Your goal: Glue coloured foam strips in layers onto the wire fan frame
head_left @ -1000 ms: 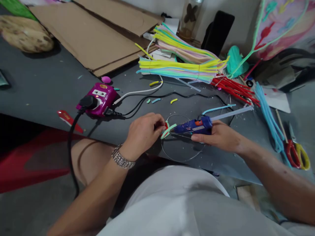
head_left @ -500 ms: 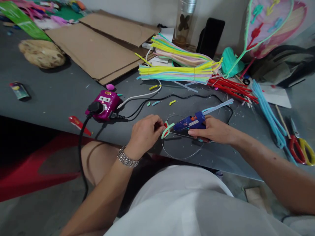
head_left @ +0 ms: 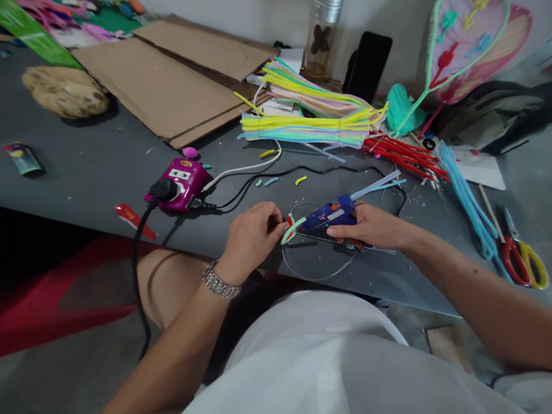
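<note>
My left hand (head_left: 254, 233) pinches a small green and red pipe-cleaner piece (head_left: 293, 230) between thumb and fingertips. My right hand (head_left: 373, 227) is wrapped round a blue glue gun (head_left: 330, 214), its nozzle pointing left at that piece. Whether the nozzle touches it, I cannot tell. Pale blue glue sticks (head_left: 377, 184) stick out of the gun's rear. A thin wire loop (head_left: 319, 279) lies under the gun at the table's front edge, partly hidden by the gun and my right hand.
A purple power socket box (head_left: 177, 185) with black cables sits left of my hands, near a red cutter (head_left: 134, 221). Bundled pipe cleaners (head_left: 306, 123) and cardboard sheets (head_left: 172, 80) lie at the back. Scissors (head_left: 521, 261) and blue pipe cleaners (head_left: 468, 201) are at the right.
The view has shifted slightly, so most things appear a little further left. Both hands keep their holds, with the glue gun still beside the pipe-cleaner piece.
</note>
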Tool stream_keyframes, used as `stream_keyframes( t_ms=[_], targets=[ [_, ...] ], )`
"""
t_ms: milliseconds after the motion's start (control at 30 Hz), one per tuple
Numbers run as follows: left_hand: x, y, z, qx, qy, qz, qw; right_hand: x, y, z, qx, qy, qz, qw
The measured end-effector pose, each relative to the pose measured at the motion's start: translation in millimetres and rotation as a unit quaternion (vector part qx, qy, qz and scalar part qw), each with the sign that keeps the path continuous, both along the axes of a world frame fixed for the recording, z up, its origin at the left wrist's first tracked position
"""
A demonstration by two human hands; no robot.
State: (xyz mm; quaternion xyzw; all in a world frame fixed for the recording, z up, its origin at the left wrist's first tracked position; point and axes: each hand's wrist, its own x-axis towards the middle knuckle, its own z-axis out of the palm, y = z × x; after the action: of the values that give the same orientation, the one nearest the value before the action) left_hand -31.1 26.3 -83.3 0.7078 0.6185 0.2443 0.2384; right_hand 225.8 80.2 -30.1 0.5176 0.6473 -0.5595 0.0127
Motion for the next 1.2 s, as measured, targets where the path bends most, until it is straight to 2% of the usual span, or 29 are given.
stream_keyframes(
  t_ms=[300, 600, 1200],
  targets=[
    [0, -3, -6.0, 0.043, -0.01, -0.006, 0.999, 3, 9, -4.1, -0.029, 0.006, 0.027, 0.999],
    [1, -4, -9.3, 0.057, -0.011, -0.005, 0.998, -2, 14, 0.4, -0.065, 0.037, 0.03, 0.997],
    [1, -4, -7.9, 0.051, -0.002, -0.002, 0.999, -10, 32, 4.3, -0.161, 0.059, 0.033, 0.985]
  ],
)
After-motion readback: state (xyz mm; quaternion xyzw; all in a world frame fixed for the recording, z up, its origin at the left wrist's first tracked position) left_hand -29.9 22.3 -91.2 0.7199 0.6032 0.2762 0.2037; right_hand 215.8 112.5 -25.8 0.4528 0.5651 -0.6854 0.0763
